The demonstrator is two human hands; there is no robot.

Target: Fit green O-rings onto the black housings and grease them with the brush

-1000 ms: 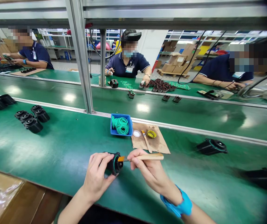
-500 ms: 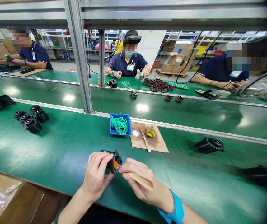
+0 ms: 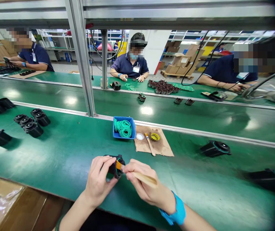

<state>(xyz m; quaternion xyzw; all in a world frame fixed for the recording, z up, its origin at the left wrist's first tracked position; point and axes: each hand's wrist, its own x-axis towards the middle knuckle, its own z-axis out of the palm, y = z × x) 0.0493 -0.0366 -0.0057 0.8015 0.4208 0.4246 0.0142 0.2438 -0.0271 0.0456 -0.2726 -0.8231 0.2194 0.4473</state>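
Observation:
My left hand [image 3: 99, 179] is closed round a black cylindrical housing [image 3: 118, 173], tilted so that its ringed end faces right. A green ring shows along that end. In my right hand [image 3: 142, 181] is a brush [image 3: 145, 179] with a pale wooden handle, gripped near its metal collar. The brush's orange bristles touch the housing's end, by the green ring. My fingers hide part of the housing and of the brush's collar. Beyond my hands lie a blue bin [image 3: 124, 138] of green rings [image 3: 123, 129] and a cardboard sheet [image 3: 142, 148].
On the cardboard are another brush [image 3: 150, 144], a yellow cap [image 3: 154, 137] and a white lid [image 3: 139, 136]. Black housings stand left [image 3: 33, 129] and right [image 3: 215, 149]. A metal post [image 3: 79, 57] rises beyond the bench. Several co-workers sit across the green belt [image 3: 118, 104].
The brush has shifted slightly upward on the housing's end. At the far left another housing now stands on the bench. Small parts on the belt have moved right.

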